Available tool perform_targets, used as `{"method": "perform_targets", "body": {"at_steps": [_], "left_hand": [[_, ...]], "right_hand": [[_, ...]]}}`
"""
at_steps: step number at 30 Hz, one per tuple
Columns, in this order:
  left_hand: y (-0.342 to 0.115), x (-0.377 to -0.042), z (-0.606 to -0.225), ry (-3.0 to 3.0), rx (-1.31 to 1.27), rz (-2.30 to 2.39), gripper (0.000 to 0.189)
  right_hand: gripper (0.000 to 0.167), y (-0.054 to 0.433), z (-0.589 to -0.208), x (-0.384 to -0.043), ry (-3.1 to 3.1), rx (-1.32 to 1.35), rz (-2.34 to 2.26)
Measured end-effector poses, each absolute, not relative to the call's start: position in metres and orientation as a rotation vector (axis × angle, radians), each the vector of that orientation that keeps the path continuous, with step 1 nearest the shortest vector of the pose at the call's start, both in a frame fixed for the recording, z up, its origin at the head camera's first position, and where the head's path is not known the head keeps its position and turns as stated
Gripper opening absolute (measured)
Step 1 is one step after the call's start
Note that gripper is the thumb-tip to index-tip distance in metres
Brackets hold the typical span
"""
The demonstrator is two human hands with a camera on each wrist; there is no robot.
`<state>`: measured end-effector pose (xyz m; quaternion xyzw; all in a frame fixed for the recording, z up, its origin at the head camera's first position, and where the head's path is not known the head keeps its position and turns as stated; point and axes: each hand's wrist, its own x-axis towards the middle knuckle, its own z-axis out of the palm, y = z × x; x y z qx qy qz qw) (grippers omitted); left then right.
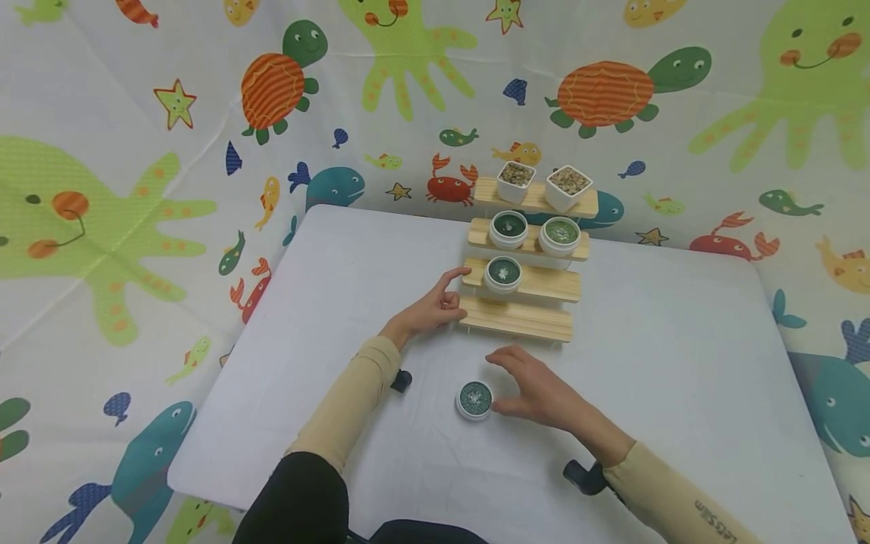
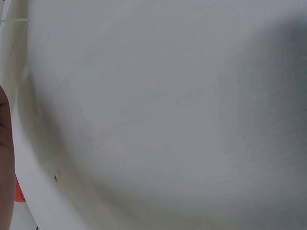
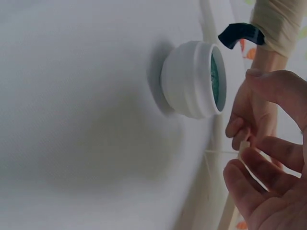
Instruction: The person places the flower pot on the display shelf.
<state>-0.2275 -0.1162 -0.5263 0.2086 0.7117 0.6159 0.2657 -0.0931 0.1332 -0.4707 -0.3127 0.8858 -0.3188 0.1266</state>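
A tiered wooden display stand [image 1: 523, 320] holds small pots on its steps. My left hand [image 1: 433, 308] grips its left end, index finger at the second step from the bottom, thumb at the bottom step, other fingers curled. A round white pot [image 1: 474, 400] with a speckled green top stands upright on the table in front of the stand. To its right, my right hand [image 1: 537, 389] has its thumb and fingers spread in a loose curve. The right wrist view shows a gap between those fingers and the pot [image 3: 189, 80]. Only a strip of the left hand [image 2: 5, 165] enters the left wrist view.
Two square white pots [image 1: 568, 187] with gravelly tops stand on the top step. Two round green-topped pots [image 1: 560, 236] sit on the step below, and another round pot [image 1: 503, 273] on the one under that. A sea-animal patterned cloth [image 1: 408, 151] hangs behind the white table [image 1: 680, 363].
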Motion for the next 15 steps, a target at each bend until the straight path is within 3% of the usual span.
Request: {"method": "perform_targets", "body": {"at_steps": [15], "left_hand": [[-0.114, -0.226, -0.530, 1.971, 0.545, 1.673, 0.079]], "right_hand": [[0.062, 0.121, -0.483, -0.082, 2.550, -0.992, -0.919]]}}
